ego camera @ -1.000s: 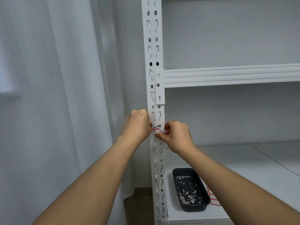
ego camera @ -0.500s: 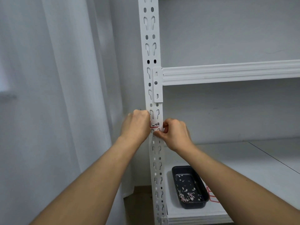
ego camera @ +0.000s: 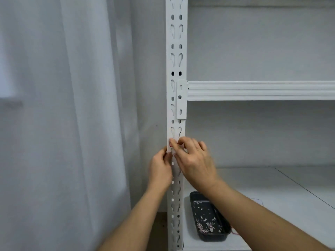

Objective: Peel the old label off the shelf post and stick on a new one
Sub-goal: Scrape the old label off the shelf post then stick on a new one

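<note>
I count one white shelf post (ego camera: 176, 57), full of keyhole slots, and one label (ego camera: 171, 143) on it, of which I see only a small red-edged piece just under a pair of slots. There are two hands, both mine. There are two shelves: the upper shelf beam (ego camera: 259, 90) hooks into the post, and the lower shelf board (ego camera: 272, 185) is white. On the lower board stands one black tray (ego camera: 208, 217) with many small paper scraps inside; I cannot count them. Just beside the tray, behind my right forearm, a thin red line shows on the board, and I cannot tell what it is. One white curtain (ego camera: 63, 124) hangs at the left.

My right hand (ego camera: 194, 160) lies over the front of the post, its fingers curled and its fingertips (ego camera: 175, 142) on the label, hiding most of it. My left hand (ego camera: 160, 168) is at the left edge of the post, a little lower, with fingertips touching that edge; if it pinches something, I cannot tell.

Compared with half a second before, my left hand has gone lower, from beside the label to under it, and my right hand has moved across the post onto the label, so the writing is now covered. The tray stays in the same place.
</note>
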